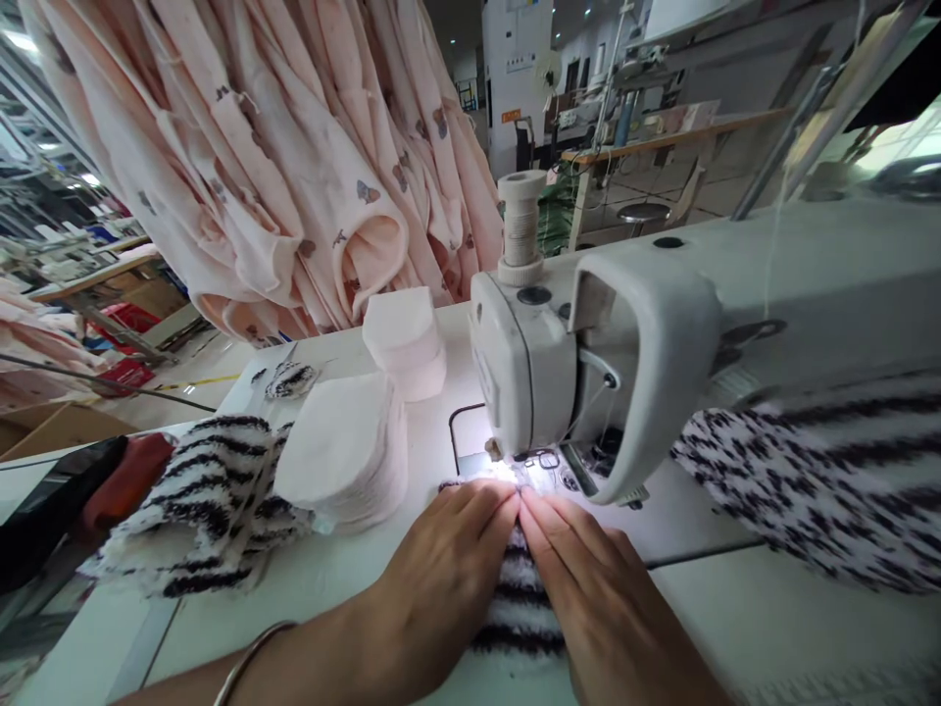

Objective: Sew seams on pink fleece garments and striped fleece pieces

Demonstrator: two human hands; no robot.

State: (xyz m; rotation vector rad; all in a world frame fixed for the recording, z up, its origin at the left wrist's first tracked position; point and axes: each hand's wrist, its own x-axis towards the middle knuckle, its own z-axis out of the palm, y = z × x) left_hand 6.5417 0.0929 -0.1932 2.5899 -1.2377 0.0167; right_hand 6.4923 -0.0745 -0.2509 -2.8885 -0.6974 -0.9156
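Note:
A piece of black-and-white striped plush fabric (pixel 517 613) lies on the bed of a white sewing machine (pixel 519 368). My left hand (pixel 448 564) grips its far end from the left, fingers pressed together just in front of the lit needle area. Meeting it at the fingertips, my right hand (pixel 588 579) pinches the same fabric from the right. The needle itself and the fabric's edge under my fingers are hidden.
Two stacks of white rounded pads, a larger near stack (pixel 353 451) and a smaller far stack (pixel 404 343), stand left. Beside them lies folded striped plush (pixel 213 500). More black-marked plush (pixel 830 480) rests right, under the machine arm. Pink printed fabric (pixel 309 167) hangs behind.

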